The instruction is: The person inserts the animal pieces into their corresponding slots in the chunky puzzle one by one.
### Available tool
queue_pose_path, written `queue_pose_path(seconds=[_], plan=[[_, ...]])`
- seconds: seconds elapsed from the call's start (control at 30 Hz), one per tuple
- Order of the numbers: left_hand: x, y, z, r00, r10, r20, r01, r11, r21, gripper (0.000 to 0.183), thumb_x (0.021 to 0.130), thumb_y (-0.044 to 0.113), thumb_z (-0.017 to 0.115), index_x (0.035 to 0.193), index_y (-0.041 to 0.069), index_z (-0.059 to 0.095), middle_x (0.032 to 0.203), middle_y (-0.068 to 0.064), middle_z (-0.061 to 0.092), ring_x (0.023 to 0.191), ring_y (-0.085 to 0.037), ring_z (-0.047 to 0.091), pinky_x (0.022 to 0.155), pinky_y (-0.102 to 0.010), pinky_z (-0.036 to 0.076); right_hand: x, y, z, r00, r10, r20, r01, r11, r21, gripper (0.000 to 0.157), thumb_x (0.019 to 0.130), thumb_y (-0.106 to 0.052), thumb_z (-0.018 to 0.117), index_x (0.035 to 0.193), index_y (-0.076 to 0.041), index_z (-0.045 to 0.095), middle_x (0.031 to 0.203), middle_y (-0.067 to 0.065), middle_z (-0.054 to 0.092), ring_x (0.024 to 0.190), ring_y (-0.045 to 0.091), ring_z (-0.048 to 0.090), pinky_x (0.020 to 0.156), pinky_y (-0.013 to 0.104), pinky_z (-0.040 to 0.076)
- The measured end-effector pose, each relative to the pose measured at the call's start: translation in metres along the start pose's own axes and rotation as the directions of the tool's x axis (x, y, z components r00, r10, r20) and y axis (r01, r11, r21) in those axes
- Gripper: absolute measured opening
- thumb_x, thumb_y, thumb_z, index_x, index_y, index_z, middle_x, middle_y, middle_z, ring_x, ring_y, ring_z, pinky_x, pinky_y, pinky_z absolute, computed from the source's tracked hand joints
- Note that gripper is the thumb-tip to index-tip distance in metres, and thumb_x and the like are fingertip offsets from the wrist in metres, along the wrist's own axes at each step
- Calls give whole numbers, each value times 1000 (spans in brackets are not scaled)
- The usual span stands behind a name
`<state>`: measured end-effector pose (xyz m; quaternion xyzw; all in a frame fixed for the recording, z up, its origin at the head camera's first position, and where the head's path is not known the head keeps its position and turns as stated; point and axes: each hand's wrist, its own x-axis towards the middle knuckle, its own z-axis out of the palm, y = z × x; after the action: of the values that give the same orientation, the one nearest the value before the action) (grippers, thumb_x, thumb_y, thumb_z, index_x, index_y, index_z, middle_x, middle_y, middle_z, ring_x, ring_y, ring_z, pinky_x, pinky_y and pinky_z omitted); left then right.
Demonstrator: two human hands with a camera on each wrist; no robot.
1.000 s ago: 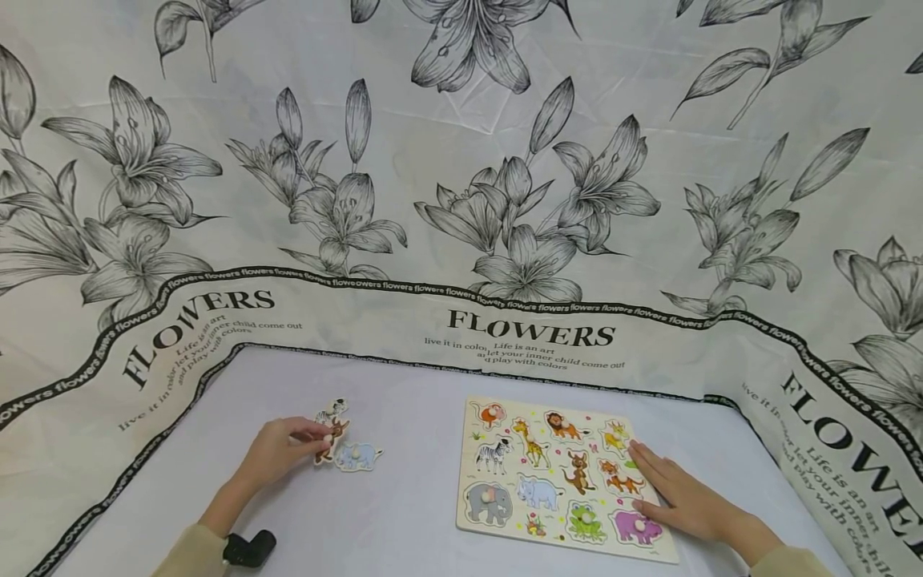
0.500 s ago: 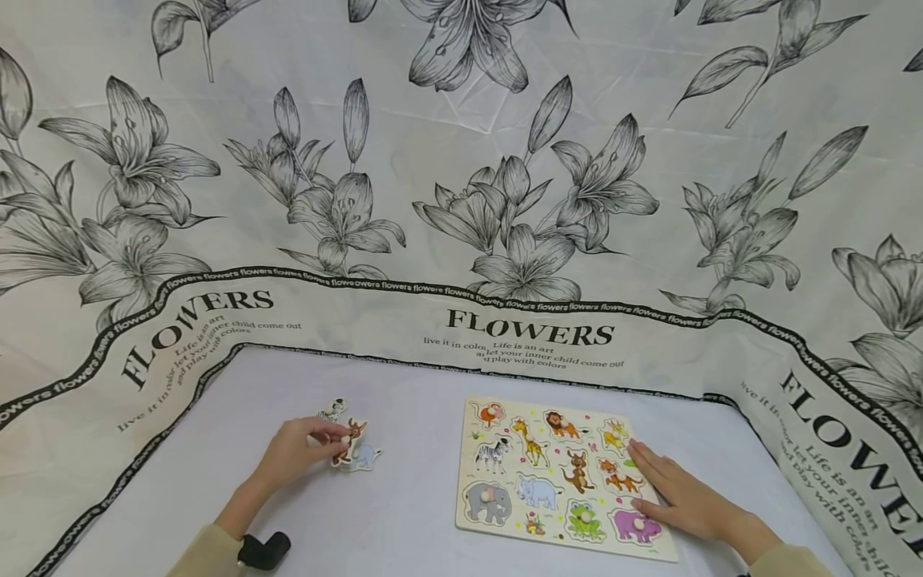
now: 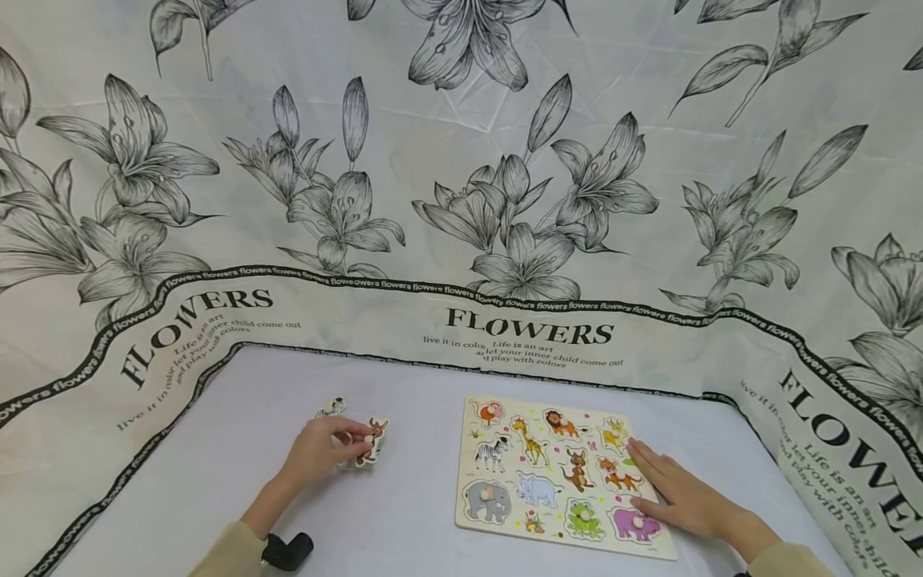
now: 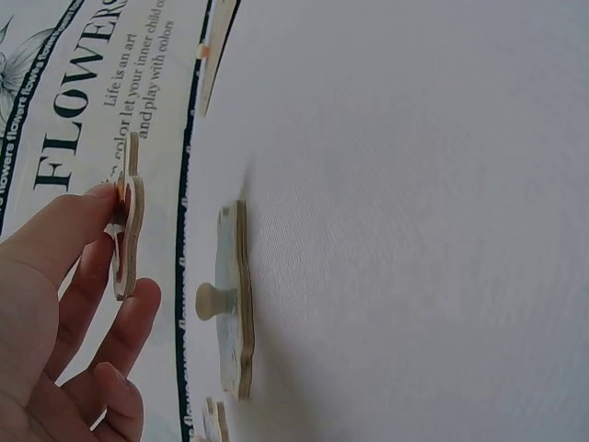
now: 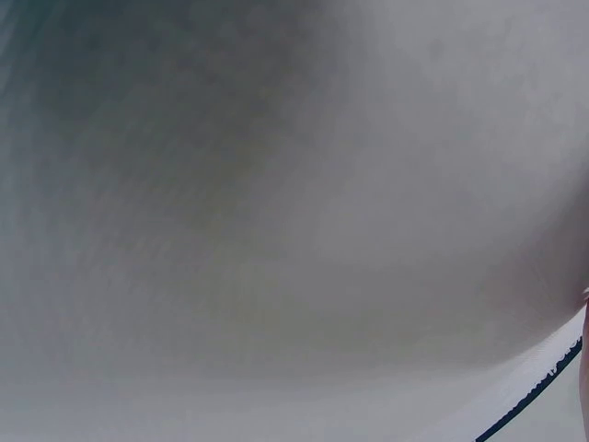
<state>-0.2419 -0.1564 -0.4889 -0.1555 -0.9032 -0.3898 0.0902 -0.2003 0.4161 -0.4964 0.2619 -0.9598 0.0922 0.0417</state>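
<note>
My left hand (image 3: 320, 457) pinches a kangaroo puzzle piece (image 3: 372, 442) between thumb and fingers. In the left wrist view this kangaroo piece (image 4: 132, 221) is edge-on, raised off the table. Below it on the table lies a light-blue animal piece (image 4: 230, 299) with a knob, mostly hidden in the head view. A zebra piece (image 3: 333, 406) lies just behind the left hand, partly covered. My right hand (image 3: 681, 497) rests with extended fingers on the right edge of a wooden animal puzzle board (image 3: 469, 461). The board shows kangaroo (image 3: 577, 470) and zebra (image 3: 492, 454) pictures.
A white cloth covers the table (image 3: 404, 529), ringed by a flower-printed curtain (image 3: 534, 344) at the back and sides. A black device (image 3: 287, 553) sits at the left wrist. The right wrist view is mostly a blurred pale surface.
My left hand has moved to the right, carrying the kangaroo piece from beside the zebra piece to over the light-blue one. The right hand and the board stay put.
</note>
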Motion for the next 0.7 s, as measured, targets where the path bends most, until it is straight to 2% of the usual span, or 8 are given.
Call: queue_pose_path(seconds=[0.3,0.47,0.7], plan=[[6,14,15,997,73,25,-72,997,-31,14,77,20,79,90,16,76,75,10,67,68,1,56,57,-18,43,0,2,2,1000,20,20,-21,1000,4,76,93,-47,57,148,-1,31,151,23,33,132,-24,-13,102,-2,-11],[8,23,23,996,81,46,-79,996,-44,14,77,19,79,90,17,75,74,12,64,68,2,56,56,-18,43,0,3,2,1000,15,16,-15,1000,0,76,92,-46,57,148,-1,32,151,24,34,132,-24,-12,102,-2,-11],[11,37,34,995,96,34,-94,994,-51,14,76,19,80,90,18,76,72,13,63,67,2,56,57,-17,43,0,2,2,1000,14,17,-14,1000,1,76,92,-46,57,148,-1,31,151,24,34,132,-24,-12,102,-2,-11]])
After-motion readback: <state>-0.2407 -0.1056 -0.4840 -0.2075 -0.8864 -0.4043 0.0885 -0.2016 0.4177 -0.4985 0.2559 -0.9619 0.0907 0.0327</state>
